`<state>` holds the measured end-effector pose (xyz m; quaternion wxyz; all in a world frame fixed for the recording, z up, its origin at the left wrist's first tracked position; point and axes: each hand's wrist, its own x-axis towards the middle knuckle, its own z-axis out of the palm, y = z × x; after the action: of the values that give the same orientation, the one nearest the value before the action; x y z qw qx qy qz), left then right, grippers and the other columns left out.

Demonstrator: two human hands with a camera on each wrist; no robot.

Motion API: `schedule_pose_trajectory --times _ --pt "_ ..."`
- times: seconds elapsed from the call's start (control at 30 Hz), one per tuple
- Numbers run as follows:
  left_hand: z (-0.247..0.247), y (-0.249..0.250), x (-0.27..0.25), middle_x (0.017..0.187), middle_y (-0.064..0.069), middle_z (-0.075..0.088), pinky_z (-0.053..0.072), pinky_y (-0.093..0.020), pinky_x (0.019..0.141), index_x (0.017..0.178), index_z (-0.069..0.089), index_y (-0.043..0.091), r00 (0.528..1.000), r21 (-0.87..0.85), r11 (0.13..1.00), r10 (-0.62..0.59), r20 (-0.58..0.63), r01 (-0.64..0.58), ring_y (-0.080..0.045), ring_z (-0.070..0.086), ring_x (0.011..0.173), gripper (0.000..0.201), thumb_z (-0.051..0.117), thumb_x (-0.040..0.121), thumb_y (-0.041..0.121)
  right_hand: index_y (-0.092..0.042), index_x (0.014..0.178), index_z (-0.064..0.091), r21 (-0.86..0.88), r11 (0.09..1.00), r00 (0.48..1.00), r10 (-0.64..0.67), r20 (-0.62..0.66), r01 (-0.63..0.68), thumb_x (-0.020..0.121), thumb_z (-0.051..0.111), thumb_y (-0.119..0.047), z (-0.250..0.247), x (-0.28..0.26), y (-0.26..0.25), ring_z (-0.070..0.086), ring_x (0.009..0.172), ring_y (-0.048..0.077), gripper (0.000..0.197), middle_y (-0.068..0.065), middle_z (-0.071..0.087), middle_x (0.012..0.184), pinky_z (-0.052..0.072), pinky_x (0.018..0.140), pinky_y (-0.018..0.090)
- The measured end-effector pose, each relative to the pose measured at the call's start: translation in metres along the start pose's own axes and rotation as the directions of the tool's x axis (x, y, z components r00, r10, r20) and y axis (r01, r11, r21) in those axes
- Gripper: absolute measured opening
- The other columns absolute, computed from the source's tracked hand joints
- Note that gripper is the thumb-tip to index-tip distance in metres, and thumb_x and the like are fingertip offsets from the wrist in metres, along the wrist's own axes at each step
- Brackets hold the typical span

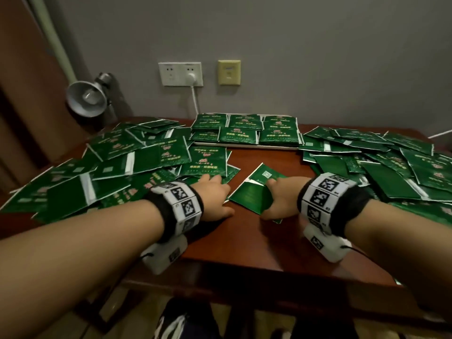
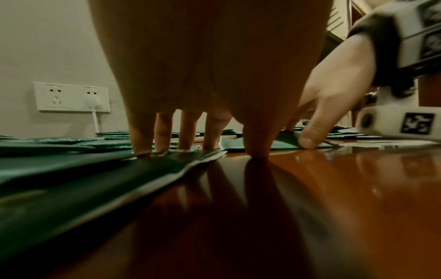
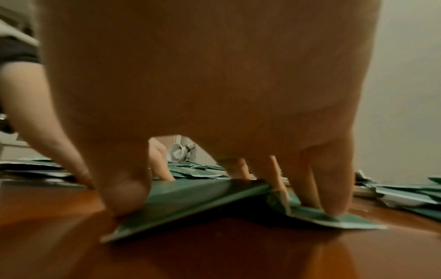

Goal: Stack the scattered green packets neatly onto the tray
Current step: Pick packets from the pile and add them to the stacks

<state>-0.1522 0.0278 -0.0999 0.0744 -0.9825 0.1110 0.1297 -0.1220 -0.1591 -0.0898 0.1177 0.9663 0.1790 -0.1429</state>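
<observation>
Far left, a metal lamp (image 1: pixel 86 98) sits by the wall at the table (image 1: pixel 244 243) corner. Left pile of green packets (image 1: pixel 117 162) is scattered loose and overlapping over the left half of the table. Left hand (image 1: pixel 212 200) is palm down, fingers spread and mostly straight, fingertips (image 2: pixel 143 145) pressing the pile's near right edge, thumb tip on bare wood; it holds nothing. Centre back, the tray (image 1: pixel 244 146) against the wall carries packets in neat rows of stacks. A wall socket (image 1: pixel 180 74) with a white plug is above it. Centre front, a loose packet (image 1: pixel 254 189) lies face down on bare wood between the hands. Right hand (image 1: pixel 281 199) pinches it, thumb at the near edge, fingers on top, and the packet buckles up in the right wrist view. Right pile of packets (image 1: pixel 381 162) covers the right side.
</observation>
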Motion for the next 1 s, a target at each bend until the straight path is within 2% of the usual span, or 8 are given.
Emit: schedule_pose_trajectory --times 0.1,0.3,0.53,0.7,0.77,0.83,0.9,1.0 --pt "0.001 0.004 -0.003 0.144 -0.012 0.035 0.036 -0.049 0.107 0.143 0.040 0.017 1.000 -0.009 1.000 -0.020 0.009 0.020 -0.034 0.031 0.133 0.062 0.048 0.093 0.055 -0.014 0.127 0.041 0.019 0.999 0.999 -0.043 0.029 0.043 0.072 0.060 -0.061 0.004 -0.015 -0.010 0.060 0.094 0.026 0.075 0.005 0.059 0.109 0.053 0.084 0.037" --pt "-0.002 0.009 -0.013 0.149 -0.013 0.032 0.033 -0.043 0.109 0.148 0.035 0.018 1.000 -0.006 1.000 -0.023 0.002 0.023 -0.034 0.031 0.137 0.062 0.049 0.096 0.049 -0.012 0.139 0.034 -0.010 0.999 0.999 -0.047 0.024 0.047 0.064 0.055 -0.085 0.006 -0.038 -0.022 0.057 0.111 0.026 0.107 0.007 0.055 0.127 0.048 0.089 0.034" --pt "0.006 0.005 -0.038 0.134 -0.007 0.044 0.037 -0.033 0.105 0.143 0.043 0.019 0.995 -0.156 0.983 0.088 -0.037 -0.093 -0.025 0.041 0.127 0.058 0.061 0.091 0.035 -0.011 0.111 0.059 -0.111 0.989 0.992 -0.109 -0.068 0.101 0.070 0.046 -0.087 0.013 -0.066 -0.043 0.064 0.085 0.022 0.087 0.004 0.065 0.098 0.053 0.073 0.031" --pt "0.008 0.008 -0.063 0.121 0.002 0.053 0.047 -0.025 0.090 0.130 0.055 0.018 0.981 -0.348 0.917 0.174 -0.085 -0.192 -0.014 0.054 0.108 0.056 0.073 0.077 0.015 -0.009 0.136 0.043 -0.247 0.964 0.995 -0.092 0.029 0.096 0.054 0.048 -0.094 0.022 -0.083 -0.047 0.053 0.120 0.027 0.118 0.009 0.053 0.132 0.037 0.107 0.050" --pt "0.010 0.012 -0.070 0.120 0.003 0.052 0.049 -0.028 0.092 0.128 0.055 0.019 0.976 -0.392 0.894 0.193 -0.096 -0.216 -0.013 0.054 0.107 0.059 0.077 0.073 0.017 -0.011 0.137 0.043 -0.292 0.948 0.992 -0.116 0.048 0.125 0.068 0.059 -0.077 0.021 -0.091 -0.052 0.050 0.123 0.027 0.098 0.010 0.048 0.139 0.036 0.108 0.048" --pt "0.013 0.015 -0.074 0.121 0.004 0.049 0.047 -0.024 0.091 0.129 0.053 0.019 0.973 -0.398 0.888 0.209 -0.100 -0.231 -0.012 0.052 0.106 0.063 0.081 0.073 0.023 -0.013 0.133 0.050 -0.249 0.955 0.986 -0.146 0.081 0.162 0.080 0.059 -0.056 0.016 -0.097 -0.055 0.057 0.113 0.026 0.070 0.010 0.050 0.138 0.048 0.087 0.037" --pt "0.017 0.018 -0.075 0.119 0.003 0.047 0.041 -0.020 0.088 0.127 0.052 0.018 0.965 -0.349 0.900 0.235 -0.117 -0.261 -0.012 0.048 0.106 0.066 0.084 0.071 0.031 -0.012 0.121 0.060 -0.186 0.965 0.979 -0.170 0.110 0.188 0.087 0.054 -0.041 0.004 -0.103 -0.055 0.060 0.093 0.024 0.045 0.005 0.062 0.110 0.049 0.072 0.031" --pt "0.021 0.019 -0.072 0.113 0.002 0.048 0.039 -0.025 0.088 0.118 0.053 0.023 0.960 -0.323 0.906 0.239 -0.149 -0.276 -0.014 0.045 0.106 0.060 0.084 0.069 0.040 -0.010 0.096 0.064 -0.124 0.982 0.989 -0.141 0.043 0.145 0.092 0.048 -0.032 -0.015 -0.099 -0.045 0.056 0.081 0.025 0.027 0.004 0.060 0.086 0.046 0.070 0.027"
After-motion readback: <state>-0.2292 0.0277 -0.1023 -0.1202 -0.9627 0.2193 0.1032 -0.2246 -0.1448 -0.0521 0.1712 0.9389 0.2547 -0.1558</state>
